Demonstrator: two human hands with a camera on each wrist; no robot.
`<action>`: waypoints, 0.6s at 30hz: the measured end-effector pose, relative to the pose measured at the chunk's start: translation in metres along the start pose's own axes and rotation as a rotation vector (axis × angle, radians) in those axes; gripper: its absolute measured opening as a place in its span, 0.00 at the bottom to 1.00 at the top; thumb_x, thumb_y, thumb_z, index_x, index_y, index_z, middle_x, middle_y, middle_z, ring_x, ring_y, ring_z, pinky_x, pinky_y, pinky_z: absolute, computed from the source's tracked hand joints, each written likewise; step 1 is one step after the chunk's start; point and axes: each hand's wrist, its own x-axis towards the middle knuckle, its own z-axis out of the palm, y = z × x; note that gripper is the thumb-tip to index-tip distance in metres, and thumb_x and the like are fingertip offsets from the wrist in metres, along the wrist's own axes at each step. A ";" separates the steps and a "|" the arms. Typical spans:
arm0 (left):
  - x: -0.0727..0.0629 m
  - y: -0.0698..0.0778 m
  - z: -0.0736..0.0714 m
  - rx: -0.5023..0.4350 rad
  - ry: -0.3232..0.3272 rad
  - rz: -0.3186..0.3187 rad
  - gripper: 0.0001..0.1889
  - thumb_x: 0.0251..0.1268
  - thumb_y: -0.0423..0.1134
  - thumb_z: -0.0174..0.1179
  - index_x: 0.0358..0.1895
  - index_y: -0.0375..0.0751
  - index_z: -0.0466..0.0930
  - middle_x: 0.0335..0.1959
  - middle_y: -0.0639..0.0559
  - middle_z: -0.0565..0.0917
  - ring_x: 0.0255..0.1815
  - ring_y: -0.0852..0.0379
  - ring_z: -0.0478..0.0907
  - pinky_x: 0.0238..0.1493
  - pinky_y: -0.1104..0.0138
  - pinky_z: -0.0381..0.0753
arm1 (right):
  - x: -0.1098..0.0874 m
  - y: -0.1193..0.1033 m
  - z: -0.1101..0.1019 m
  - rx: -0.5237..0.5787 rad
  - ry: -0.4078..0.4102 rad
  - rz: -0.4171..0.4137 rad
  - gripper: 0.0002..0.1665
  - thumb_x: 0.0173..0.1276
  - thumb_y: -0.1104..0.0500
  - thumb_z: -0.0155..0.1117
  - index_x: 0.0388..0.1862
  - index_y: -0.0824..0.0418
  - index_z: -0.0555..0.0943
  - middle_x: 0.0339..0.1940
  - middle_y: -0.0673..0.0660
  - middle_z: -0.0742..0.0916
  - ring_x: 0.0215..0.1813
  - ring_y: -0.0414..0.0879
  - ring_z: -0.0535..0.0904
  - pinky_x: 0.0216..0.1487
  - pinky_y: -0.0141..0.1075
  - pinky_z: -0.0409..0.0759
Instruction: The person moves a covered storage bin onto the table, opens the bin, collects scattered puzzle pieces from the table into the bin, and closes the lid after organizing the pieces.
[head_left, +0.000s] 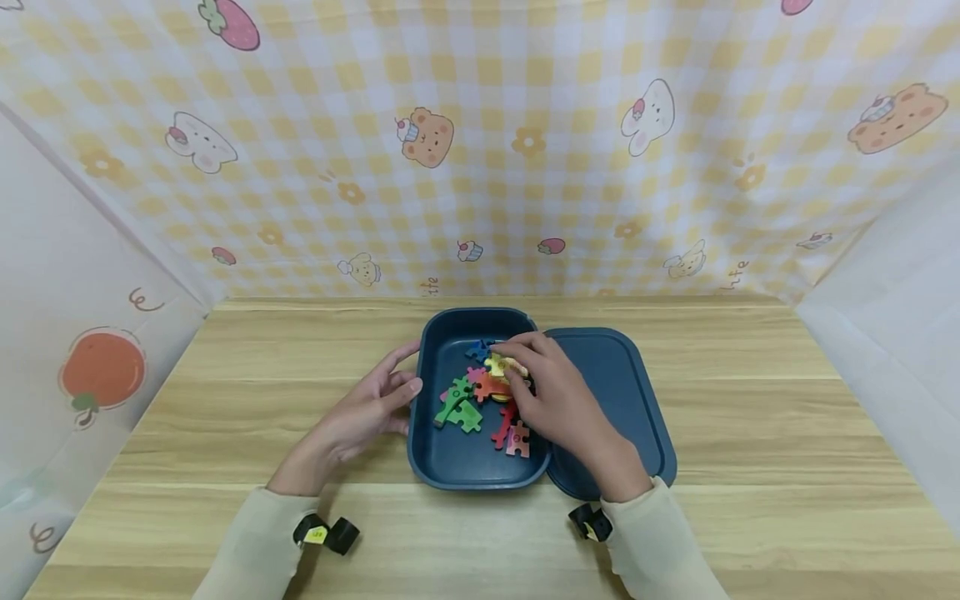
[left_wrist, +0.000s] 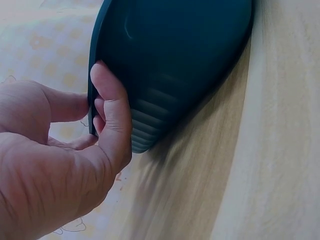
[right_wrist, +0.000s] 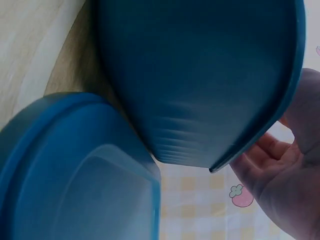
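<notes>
A dark blue box (head_left: 480, 475) stands on the table with several small colourful puzzle pieces inside. My left hand (head_left: 369, 406) holds the box's left side, its thumb at the rim; the left wrist view has the fingers (left_wrist: 114, 115) against the outer wall. Reaching over the right rim, my right hand (head_left: 558, 396) pinches a yellow puzzle piece (head_left: 497, 365) between thumb and index finger. Below it lie an orange piece (head_left: 489, 387), green pieces (head_left: 467, 417), red pieces (head_left: 504, 427) and a salmon-pink piece (head_left: 517, 440). A blue piece (head_left: 477, 351) is near the far end. The box wall hides the right fingertips in the right wrist view.
A dark blue lid (head_left: 618, 392) lies right of the box, close against it, under my right forearm. Behind the wooden table (head_left: 750, 417) hangs a yellow checked cloth (head_left: 495, 192). White cloth flanks both sides.
</notes>
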 end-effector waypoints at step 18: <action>0.002 -0.001 -0.001 0.007 -0.007 0.004 0.34 0.88 0.38 0.46 0.88 0.56 0.43 0.64 0.36 0.75 0.46 0.52 0.82 0.42 0.63 0.89 | -0.006 0.033 -0.047 -0.093 0.175 0.246 0.17 0.76 0.62 0.66 0.60 0.65 0.86 0.49 0.64 0.91 0.48 0.57 0.88 0.51 0.54 0.88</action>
